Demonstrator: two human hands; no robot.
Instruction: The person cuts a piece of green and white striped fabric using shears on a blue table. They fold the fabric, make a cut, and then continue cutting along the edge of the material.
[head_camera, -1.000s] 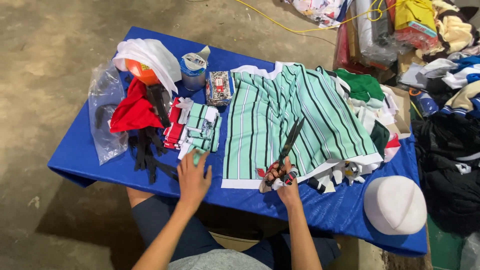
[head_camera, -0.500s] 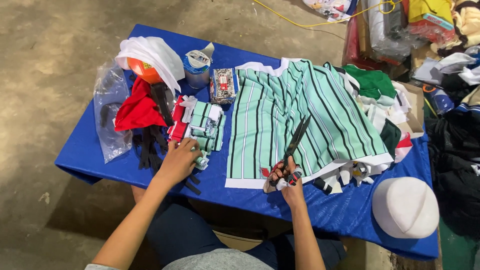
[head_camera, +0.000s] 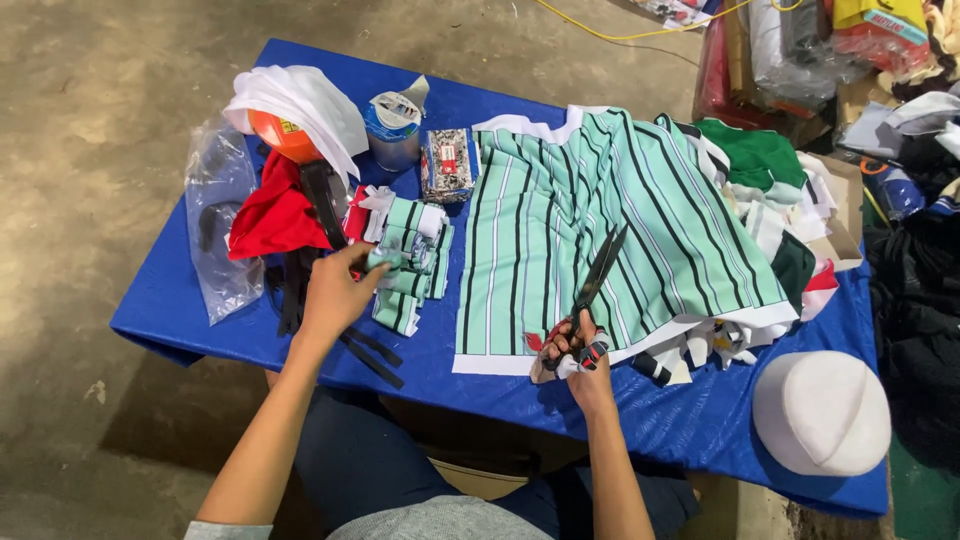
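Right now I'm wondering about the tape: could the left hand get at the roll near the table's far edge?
Probably yes. The left hand is at the striped fabric pieces, and the tape roll stands just beyond them with nothing blocking the way.

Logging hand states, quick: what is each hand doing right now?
Left hand: closed on a small striped fabric piece.
Right hand: closed on scissors, blades on the striped cloth.
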